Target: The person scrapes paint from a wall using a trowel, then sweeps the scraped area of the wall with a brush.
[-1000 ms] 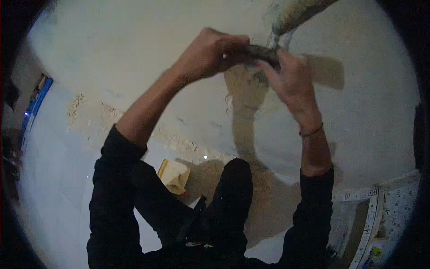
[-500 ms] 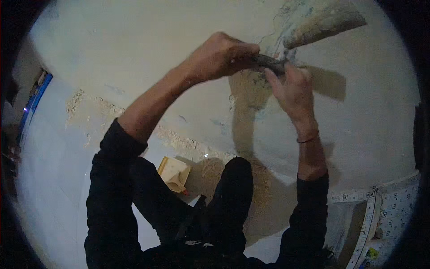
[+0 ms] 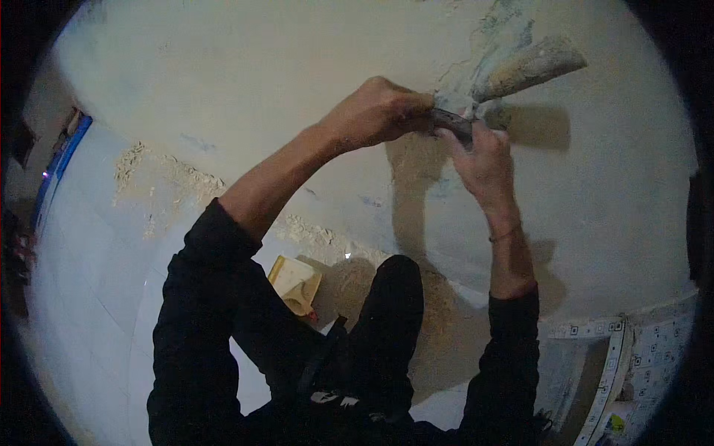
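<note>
Both my hands are on a scraper with a thick, plaster-caked handle and a dark flat blade, at the upper right against the pale wall. My left hand is closed round the blade's left end. Fingers of my right hand pinch the blade's other end, close beneath the handle. Around the blade runs a rough, scraped patch with bluish-grey stains and cracked paint. The edge of the blade that meets the wall is hidden by my fingers.
Flaked paint chips lie along the wall's foot. A yellowish plastic container lies on its side by my knees. Pale floor tiles spread left, with a blue-edged object beyond. Patterned tile edging borders a recess at lower right.
The scraper's handle has shifted a little left and down in the view. Both hands keep their grip on the blade, the left one slightly lower. My view has moved slightly too.
</note>
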The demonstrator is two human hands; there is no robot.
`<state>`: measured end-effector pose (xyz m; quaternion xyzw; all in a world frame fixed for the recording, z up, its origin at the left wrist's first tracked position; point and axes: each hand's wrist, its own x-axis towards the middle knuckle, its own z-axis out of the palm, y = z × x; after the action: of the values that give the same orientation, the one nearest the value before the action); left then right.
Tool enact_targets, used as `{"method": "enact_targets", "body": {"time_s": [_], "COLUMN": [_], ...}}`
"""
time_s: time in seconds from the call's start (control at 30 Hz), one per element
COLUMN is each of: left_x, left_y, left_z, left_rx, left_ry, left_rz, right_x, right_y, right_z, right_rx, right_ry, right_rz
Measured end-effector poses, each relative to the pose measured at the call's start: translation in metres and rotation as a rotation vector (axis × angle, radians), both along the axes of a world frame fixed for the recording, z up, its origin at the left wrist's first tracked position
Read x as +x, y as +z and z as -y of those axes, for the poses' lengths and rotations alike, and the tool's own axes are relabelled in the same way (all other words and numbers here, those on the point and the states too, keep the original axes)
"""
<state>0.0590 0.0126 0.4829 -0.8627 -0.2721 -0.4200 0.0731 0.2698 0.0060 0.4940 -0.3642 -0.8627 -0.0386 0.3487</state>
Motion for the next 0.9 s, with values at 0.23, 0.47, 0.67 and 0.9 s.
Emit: {"method": "enact_targets", "body": {"time_s": [0.23, 0.47, 0.67, 0.9], "left_x": [-0.002, -0.001, -0.004, -0.006], "left_y": [-0.022, -0.016, -0.004, -0.011], "left_z": [-0.008, 0.000, -0.005, 0.006], "left_rx": [-0.022, 0.005, 0.064, 0.018], "left_ry": [0.023, 0.038, 0.042, 0.059], "left_rz": [0.016, 0.089, 0.049, 0.097], "right_x": [-0.002, -0.001, -0.002, -0.009], "right_y": [-0.017, -0.009, 0.012, 0.012], "right_z": [-0.006, -0.008, -0.006, 0.001], "right_rx": [-0.021, -0.063, 0.133, -0.047], "right_ry": [-0.016, -0.021, 0.099, 0.056], "right_rz": [0.066, 0.050, 0.044, 0.103]}}
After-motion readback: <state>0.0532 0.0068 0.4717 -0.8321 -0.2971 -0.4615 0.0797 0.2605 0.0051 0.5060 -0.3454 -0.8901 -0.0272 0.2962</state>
